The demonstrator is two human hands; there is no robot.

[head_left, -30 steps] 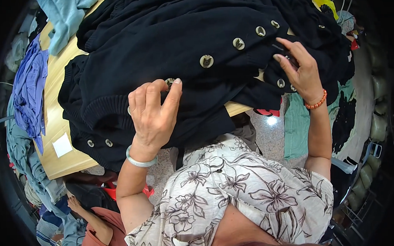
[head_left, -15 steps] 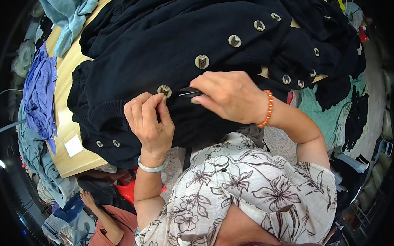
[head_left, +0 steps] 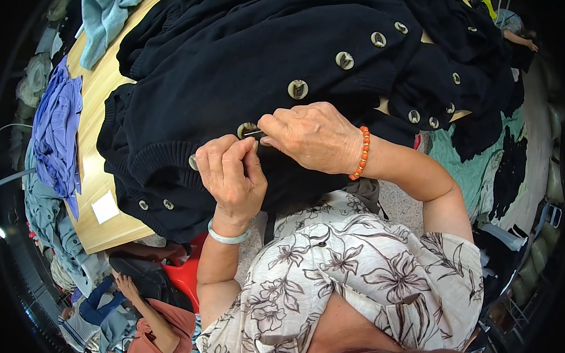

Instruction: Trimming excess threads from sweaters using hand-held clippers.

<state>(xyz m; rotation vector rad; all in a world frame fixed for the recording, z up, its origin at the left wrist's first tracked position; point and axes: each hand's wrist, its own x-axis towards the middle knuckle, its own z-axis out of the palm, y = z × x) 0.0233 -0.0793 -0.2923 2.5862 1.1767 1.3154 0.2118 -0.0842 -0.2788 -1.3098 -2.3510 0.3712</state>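
Note:
A black knit cardigan (head_left: 210,73) with ribbed edges and large pale-rimmed buttons lies spread before me. My left hand (head_left: 231,172) is closed in a pinch just below one button (head_left: 244,127); whatever is between its fingertips is too small to make out. From the right, my right hand (head_left: 315,141) is closed around a pair of thread snips (head_left: 255,132). Their thin metal tip reaches over that button, close to my left fingertips, while the handle is hidden in my fist. Another button (head_left: 193,162) shows beside my left knuckles.
More dark buttoned knitwear (head_left: 445,102) is heaped to the right. A purple garment (head_left: 56,134) hangs over the left edge of the wooden table (head_left: 119,226), near a white paper square (head_left: 105,207). At lower left, a person in a salmon top (head_left: 160,336) sits by a red stool (head_left: 183,279).
Both hands have come closer together, my left shifting right and my right moving left. The snips' tip now lies over the button, and a further button has come into sight beside my left hand.

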